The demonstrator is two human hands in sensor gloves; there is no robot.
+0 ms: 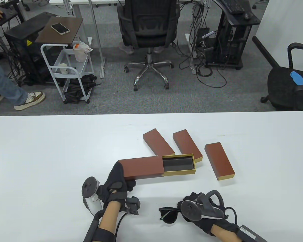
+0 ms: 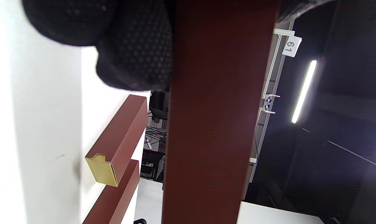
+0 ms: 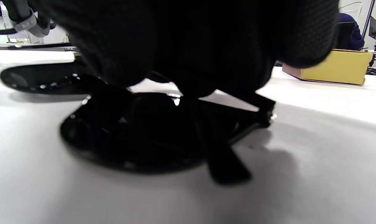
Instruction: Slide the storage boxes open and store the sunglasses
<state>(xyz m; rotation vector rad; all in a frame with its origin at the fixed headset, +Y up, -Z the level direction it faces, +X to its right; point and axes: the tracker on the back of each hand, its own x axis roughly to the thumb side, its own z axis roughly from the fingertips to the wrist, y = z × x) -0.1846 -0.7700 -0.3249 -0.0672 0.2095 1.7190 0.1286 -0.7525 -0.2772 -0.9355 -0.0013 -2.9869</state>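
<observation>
The left hand grips the near end of a long reddish-brown cardboard sleeve box, fingers wrapped over its end; in the left wrist view the sleeve fills the centre with a gloved finger pressed against its side. Out of the far end of that sleeve, away from the left hand, a gold-edged inner drawer with a dark grey lining is pulled partly out and shows nothing inside.

The right hand lies on the white table over a pair of black plastic sunglasses, which sit just beside it on its inner side. In the right wrist view the glove looms directly above the sunglasses, with the temples apparently folded; the hand seems to be closing on the frame, though I cannot tell whether the fingers have a firm hold.

Beyond the open drawer, ahead of the right hand, three more reddish-brown boxes with gold ends lie closed, well apart from both hands.

The box looks open enough, so the step in hand is picking up the sunglasses. The next move calls for lifting them, carrying them forward to the drawer, aligning them lengthwise with it, and lowering them in while the left hand steadies the sleeve.
</observation>
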